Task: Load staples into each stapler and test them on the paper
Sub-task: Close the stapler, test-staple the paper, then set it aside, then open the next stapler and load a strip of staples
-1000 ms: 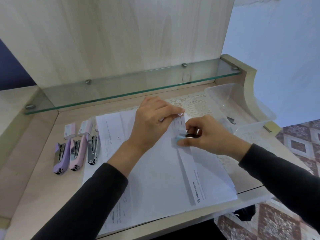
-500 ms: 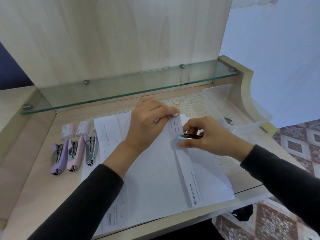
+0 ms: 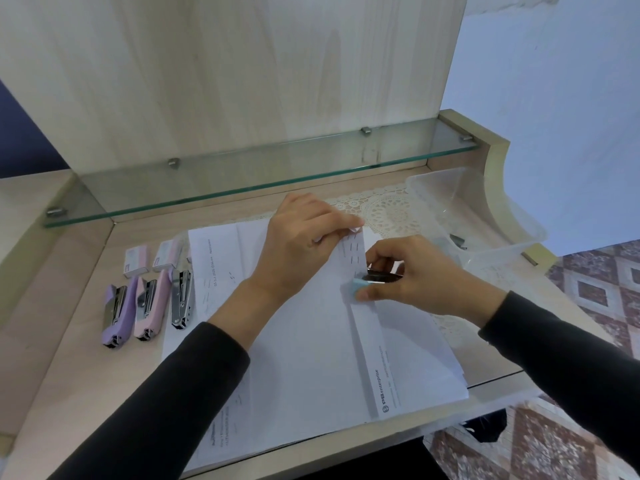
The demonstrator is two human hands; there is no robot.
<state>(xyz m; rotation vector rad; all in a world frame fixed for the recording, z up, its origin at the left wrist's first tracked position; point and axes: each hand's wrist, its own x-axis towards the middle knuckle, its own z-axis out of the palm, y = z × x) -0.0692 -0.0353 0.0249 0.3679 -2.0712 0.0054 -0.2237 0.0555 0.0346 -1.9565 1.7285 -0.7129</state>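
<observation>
Testing step: the right hand (image 3: 412,275) grips the blue stapler (image 3: 372,280) on the paper (image 3: 311,358), which the left hand (image 3: 304,244) pinches. The next move likely needs a firm squeeze.

Right hand (image 3: 412,271) grips blue stapler (image 3: 367,281) on paper (image 3: 311,358); left hand (image 3: 304,244) pinches paper.

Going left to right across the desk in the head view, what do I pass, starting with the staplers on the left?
Purple stapler, pink stapler, silver stapler, left hand pinching the paper, blue stapler, right hand gripping it, clear plastic tub.
</observation>
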